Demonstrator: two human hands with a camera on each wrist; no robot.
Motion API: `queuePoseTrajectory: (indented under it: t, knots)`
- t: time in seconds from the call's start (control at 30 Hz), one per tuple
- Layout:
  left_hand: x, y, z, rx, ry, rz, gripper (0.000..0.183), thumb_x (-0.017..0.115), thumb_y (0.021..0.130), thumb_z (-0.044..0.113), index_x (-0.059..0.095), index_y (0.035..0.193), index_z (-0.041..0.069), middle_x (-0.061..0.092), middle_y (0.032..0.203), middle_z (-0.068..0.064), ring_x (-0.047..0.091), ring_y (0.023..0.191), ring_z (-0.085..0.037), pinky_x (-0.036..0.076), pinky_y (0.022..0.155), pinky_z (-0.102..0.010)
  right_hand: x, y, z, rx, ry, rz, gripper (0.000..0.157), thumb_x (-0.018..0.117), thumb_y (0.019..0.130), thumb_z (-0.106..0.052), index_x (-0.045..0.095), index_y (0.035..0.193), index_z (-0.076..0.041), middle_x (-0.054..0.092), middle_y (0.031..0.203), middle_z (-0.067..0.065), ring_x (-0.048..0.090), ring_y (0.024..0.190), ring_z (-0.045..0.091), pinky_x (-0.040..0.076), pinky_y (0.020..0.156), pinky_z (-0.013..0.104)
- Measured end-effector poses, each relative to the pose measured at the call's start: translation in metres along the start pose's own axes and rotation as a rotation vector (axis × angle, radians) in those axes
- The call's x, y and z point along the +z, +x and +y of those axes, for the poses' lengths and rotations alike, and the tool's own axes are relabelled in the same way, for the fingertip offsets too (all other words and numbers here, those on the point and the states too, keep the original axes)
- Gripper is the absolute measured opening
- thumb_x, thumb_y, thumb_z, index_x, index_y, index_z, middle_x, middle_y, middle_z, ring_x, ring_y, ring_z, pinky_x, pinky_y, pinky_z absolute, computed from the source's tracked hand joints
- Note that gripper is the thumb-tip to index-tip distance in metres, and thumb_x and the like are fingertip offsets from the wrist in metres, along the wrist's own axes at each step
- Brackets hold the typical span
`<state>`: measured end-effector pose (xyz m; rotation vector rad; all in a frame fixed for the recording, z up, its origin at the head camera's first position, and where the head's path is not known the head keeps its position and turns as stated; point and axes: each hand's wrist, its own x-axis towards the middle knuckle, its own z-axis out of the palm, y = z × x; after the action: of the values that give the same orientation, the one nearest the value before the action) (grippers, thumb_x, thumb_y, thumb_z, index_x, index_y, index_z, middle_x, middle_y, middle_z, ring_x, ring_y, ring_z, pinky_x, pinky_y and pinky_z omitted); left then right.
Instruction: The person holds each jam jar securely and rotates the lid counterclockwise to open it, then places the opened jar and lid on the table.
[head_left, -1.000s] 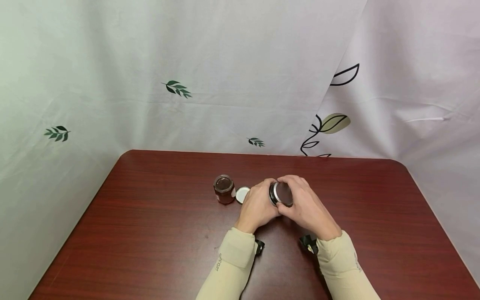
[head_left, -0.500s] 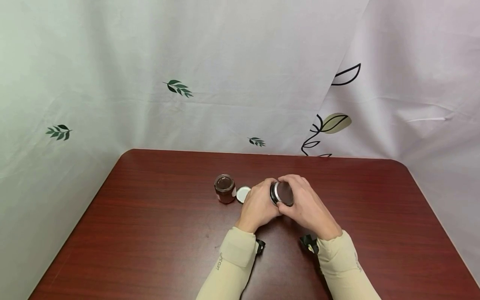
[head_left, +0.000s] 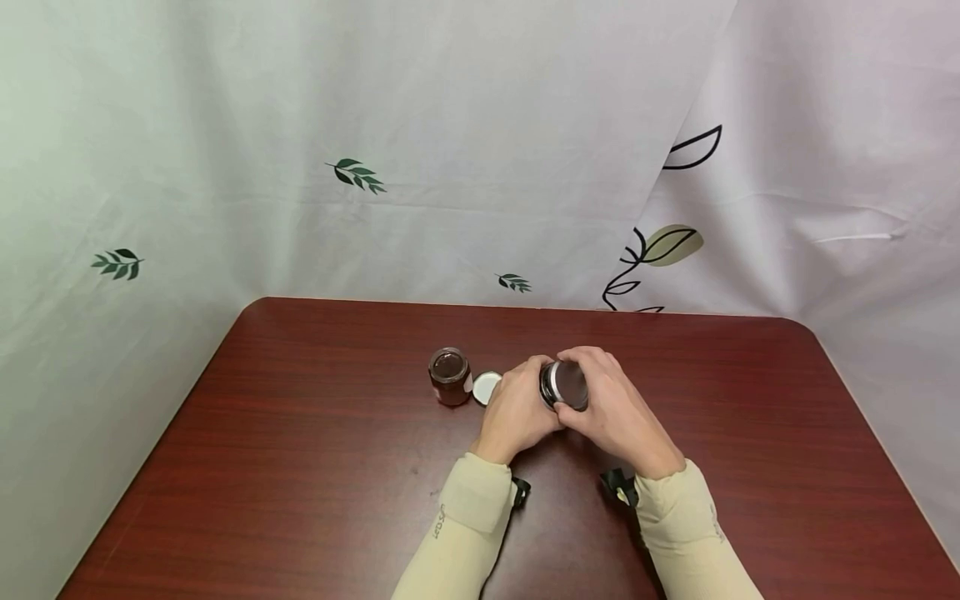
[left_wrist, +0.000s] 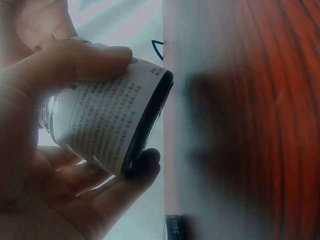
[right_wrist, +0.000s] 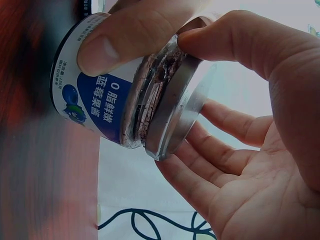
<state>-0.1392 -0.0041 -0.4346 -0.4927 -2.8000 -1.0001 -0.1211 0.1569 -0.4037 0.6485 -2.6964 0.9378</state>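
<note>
Above the middle of the table, my left hand (head_left: 517,410) grips a glass jam jar (right_wrist: 100,95) by its body, thumb across the blue and white label with a blueberry picture. The jar is tipped over, with its dark base (left_wrist: 147,122) toward the left hand's fingertips in the left wrist view. My right hand (head_left: 618,408) holds the jar's metal lid (right_wrist: 175,117) by its rim between thumb and fingers. The lid is at the mouth of the jar, slightly askew, with the glass neck (right_wrist: 150,97) showing beside it.
Left of the hands, a second jar (head_left: 450,379) of dark jam stands upright and uncovered. Beside it lies a lid (head_left: 486,388), white inside up, partly covered by the left hand. The red-brown table (head_left: 300,458) ends at a white patterned curtain (head_left: 450,167).
Very little differs. My right hand and the lid have edged a touch farther from me, while the left hand keeps its grip in place. The second jar stays put.
</note>
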Motion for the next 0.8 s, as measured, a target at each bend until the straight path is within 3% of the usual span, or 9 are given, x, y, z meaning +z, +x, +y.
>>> queuePoseTrajectory:
  t: [0.8]
  knots:
    - [-0.0009, 0.0012, -0.0025, -0.017, -0.024, 0.017, 0.061, 0.087, 0.068, 0.025, 0.062, 0.120, 0.008, 0.069, 0.106, -0.004, 0.067, 0.096, -0.020, 0.054, 0.082, -0.035, -0.0014, 0.0005, 0.0010, -0.001, -0.004, 0.019, 0.060, 0.081, 0.075, -0.010, 0.057, 0.129, 0.001, 0.056, 0.129, 0.015, 0.051, 0.120, 0.031, 0.044, 0.099, 0.046]
